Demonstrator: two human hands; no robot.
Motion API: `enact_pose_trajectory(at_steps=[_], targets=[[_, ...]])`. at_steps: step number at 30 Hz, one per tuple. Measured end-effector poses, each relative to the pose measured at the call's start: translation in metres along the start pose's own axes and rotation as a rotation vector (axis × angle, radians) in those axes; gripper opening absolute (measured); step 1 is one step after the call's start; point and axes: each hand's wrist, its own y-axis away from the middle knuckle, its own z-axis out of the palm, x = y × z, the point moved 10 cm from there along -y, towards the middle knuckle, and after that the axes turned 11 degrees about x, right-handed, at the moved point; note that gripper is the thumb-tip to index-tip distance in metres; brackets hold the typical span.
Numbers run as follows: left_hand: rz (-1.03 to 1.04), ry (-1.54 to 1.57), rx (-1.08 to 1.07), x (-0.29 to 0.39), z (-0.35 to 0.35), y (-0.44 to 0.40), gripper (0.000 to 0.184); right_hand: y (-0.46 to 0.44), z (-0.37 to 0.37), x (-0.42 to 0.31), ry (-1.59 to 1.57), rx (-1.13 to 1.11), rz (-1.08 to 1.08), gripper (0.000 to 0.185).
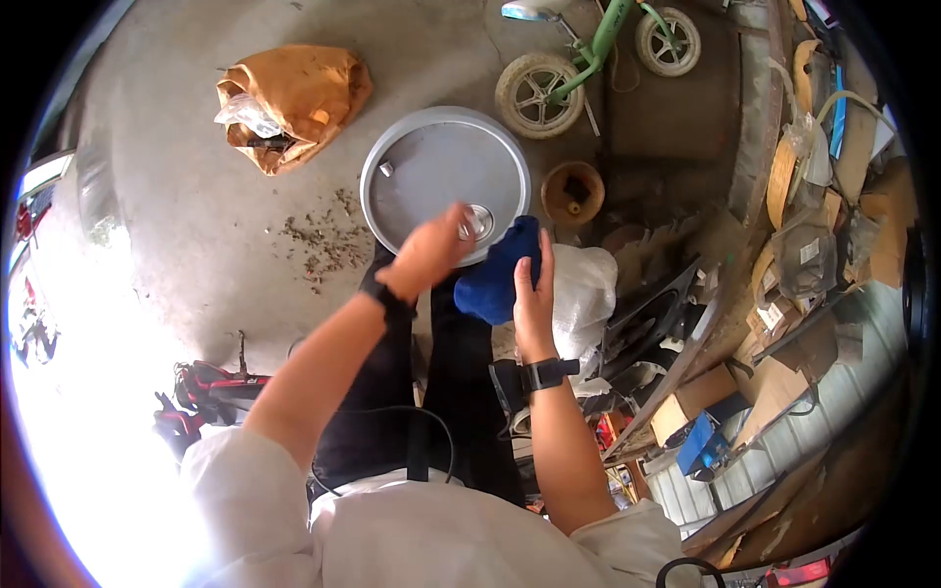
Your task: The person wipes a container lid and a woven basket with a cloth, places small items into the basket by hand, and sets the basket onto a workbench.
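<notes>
A grey round drum point(421, 147) stands in front of my legs, with a small silver fitting point(386, 169) at its upper left and a shiny round piece point(477, 222) near its lower right rim. Over the drum's lower part, beside the shiny piece, is my left hand point(428, 255); its fingers are blurred, and whether they grip anything cannot be made out. A dark blue cloth point(495, 279) hangs bunched at the drum's lower right edge. My right hand point(534, 304) holds this cloth between thumb and fingers.
A crumpled brown bag point(294, 98) sits at the upper left, above scattered debris point(323, 240). A green balance bike point(588, 54) and a brown pot point(572, 193) stand beyond the drum. White wrap point(583, 294) lies right of my right hand; boxes point(686, 402) clutter the right side.
</notes>
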Motion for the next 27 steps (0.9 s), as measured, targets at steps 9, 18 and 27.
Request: enact_pose_trajectory(at_steps=[9, 18, 27], targets=[[-0.195, 0.455, -0.236, 0.056, -0.02, 0.099, 0.021, 0.039, 0.033, -0.024, -0.54, -0.356, 0.391, 0.043], [0.199, -0.123, 0.189, 0.106, -0.067, 0.103, 0.022, 0.037, 0.018, -0.065, 0.016, -0.002, 0.002, 0.044], [-0.576, 0.9, -0.155, 0.106, -0.055, 0.121, 0.028, 0.062, 0.005, -0.144, -0.135, -0.262, -0.199, 0.034]])
